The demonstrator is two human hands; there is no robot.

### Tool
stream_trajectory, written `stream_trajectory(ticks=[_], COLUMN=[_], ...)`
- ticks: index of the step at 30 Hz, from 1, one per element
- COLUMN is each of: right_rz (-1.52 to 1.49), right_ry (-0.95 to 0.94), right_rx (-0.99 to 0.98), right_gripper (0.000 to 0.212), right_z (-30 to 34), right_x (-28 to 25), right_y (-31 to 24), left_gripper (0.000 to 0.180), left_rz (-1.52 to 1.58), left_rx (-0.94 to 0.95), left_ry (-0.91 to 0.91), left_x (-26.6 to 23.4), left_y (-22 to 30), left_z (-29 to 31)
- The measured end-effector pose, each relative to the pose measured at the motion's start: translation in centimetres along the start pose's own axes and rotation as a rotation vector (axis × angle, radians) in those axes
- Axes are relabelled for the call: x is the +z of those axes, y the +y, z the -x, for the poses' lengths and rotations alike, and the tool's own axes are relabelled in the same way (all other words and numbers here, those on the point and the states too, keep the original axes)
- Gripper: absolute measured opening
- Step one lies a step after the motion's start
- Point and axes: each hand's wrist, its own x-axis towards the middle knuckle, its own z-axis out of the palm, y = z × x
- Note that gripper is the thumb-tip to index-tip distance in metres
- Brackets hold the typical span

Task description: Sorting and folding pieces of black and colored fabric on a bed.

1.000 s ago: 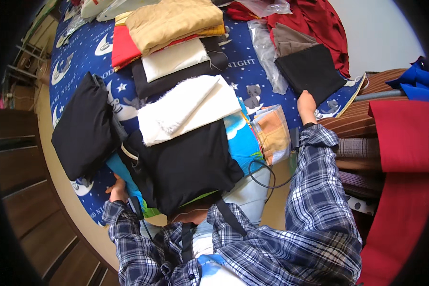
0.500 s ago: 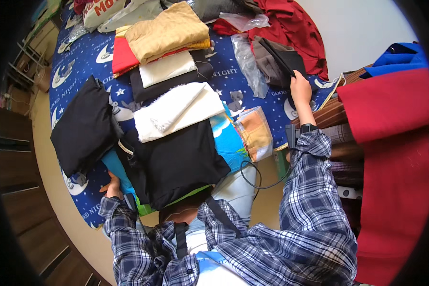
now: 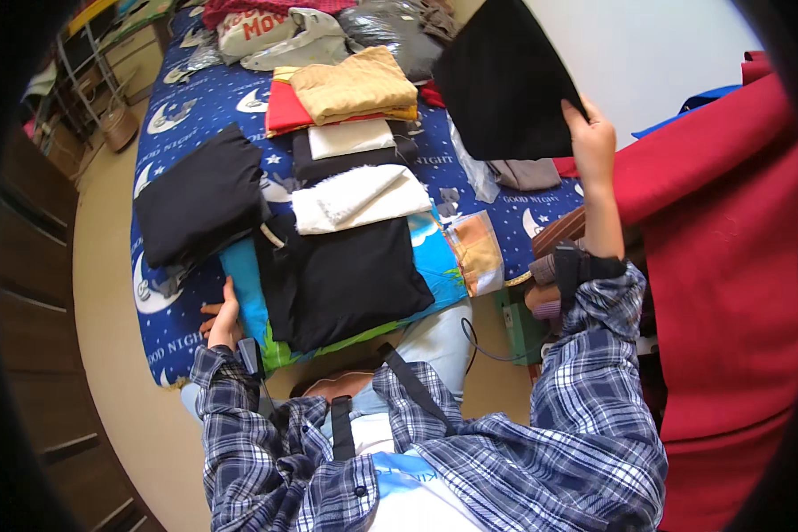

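Note:
My right hand (image 3: 591, 133) is closed on the lower right edge of a large flat black piece (image 3: 510, 89), held up over the bed. It looks stiff; whether it is cloth or board I cannot tell. My left hand (image 3: 224, 317) rests with fingers apart beside the left edge of a bright blue and green cloth (image 3: 239, 266). On that cloth lies a folded black garment (image 3: 346, 288), with a folded white fabric (image 3: 359, 199) across its far end. A black folded bundle (image 3: 199, 197) sits to the left of them.
Beyond stand a tan folded cloth (image 3: 355, 84) over red ones and a small white cloth (image 3: 350, 138). A packet of orange fabric (image 3: 476, 253) lies right of my knee. Long red fabric (image 3: 718, 284) hangs at right; plastic bags (image 3: 297, 35) lie at the far end.
My right hand has lifted the flat black piece off the grey cloth and turned its broad face into view. My left hand stays by the blue cloth. The view has shifted slightly.

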Motion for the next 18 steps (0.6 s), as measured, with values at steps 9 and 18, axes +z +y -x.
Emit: stream_trajectory(ticks=[9, 18], right_rz=[-0.892, -0.889], right_ry=[-0.213, -0.667], right_rx=[0.189, 0.763], right_gripper=[0.025, 0.024], right_z=[3.9, 12.8], right_x=[1.3, 8.4], right_y=[-14.1, -6.1], left_gripper=[0.089, 0.052], left_rz=[-2.606, -1.723], left_rx=[-0.463, -0.6], left_ry=[-0.592, -0.654], left_x=[-9.2, -5.8], left_y=[-12.3, -8.3], left_z=[16.9, 18.9])
